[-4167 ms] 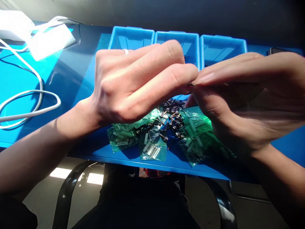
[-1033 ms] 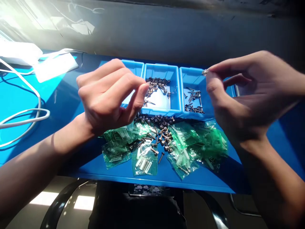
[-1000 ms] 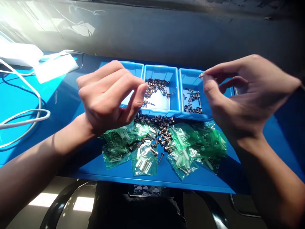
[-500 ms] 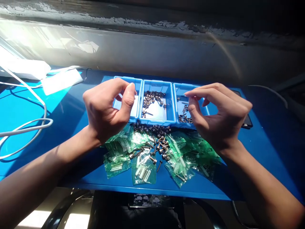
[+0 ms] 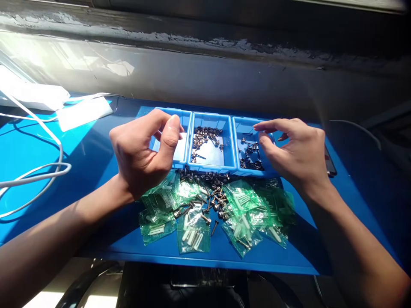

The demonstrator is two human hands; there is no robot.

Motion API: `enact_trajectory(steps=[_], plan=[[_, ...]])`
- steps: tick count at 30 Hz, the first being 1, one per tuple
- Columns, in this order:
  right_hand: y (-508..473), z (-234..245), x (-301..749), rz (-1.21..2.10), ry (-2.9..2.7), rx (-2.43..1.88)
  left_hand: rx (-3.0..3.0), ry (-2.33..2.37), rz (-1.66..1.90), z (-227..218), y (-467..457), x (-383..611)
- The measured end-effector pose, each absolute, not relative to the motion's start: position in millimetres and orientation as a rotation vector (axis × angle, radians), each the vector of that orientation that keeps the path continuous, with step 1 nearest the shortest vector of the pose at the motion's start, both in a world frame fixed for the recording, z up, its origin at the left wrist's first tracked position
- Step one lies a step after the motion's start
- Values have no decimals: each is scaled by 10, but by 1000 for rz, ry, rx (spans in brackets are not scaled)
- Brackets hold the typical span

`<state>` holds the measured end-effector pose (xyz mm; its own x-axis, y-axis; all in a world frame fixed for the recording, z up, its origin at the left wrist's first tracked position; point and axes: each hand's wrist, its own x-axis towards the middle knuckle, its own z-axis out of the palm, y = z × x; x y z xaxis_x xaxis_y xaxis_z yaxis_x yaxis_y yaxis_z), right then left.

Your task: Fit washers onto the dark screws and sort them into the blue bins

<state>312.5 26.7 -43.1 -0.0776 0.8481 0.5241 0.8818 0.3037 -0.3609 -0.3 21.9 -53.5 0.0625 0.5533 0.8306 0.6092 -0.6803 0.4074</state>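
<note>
Three small blue bins stand side by side on a blue mat [image 5: 96, 162]. My left hand [image 5: 141, 149] hovers over the left bin [image 5: 181, 160], fingers curled, thumb tip against the index tip; what it pinches is too small to see. My right hand [image 5: 295, 154] hangs over the right bin [image 5: 239, 147], which holds dark screws, with fingers spread and nothing in them. The middle bin [image 5: 210, 116] holds a heap of screws too. Loose screws [image 5: 212, 199] lie in front of the bins among several green plastic bags [image 5: 192, 229] of white parts.
A white cable [image 5: 35, 175] loops across the mat at the left, near white boxes [image 5: 35, 96]. A dark phone [image 5: 330, 167] lies partly hidden behind my right hand. The table's front edge [image 5: 208, 262] runs just below the bags. A grey wall stands behind.
My hands have come apart and dropped toward the bins. The right hand, which pinched a small shiny part, has spread its fingers over the right bin. The view has tilted up.
</note>
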Motion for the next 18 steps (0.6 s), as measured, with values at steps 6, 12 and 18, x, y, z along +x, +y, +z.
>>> enact_trajectory(steps=[6, 12, 18], plan=[[265, -401, 3191, -80, -1921, -1626, -2263, -1239, -1716, -564, 214, -12], [356, -476, 3298, -19, -2130, -1551, -2276, -1212, -1690, -567, 205, -18], [421, -566, 3395, 22, -2303, -1504, -2262, -1160, -1672, -582, 244, -35]])
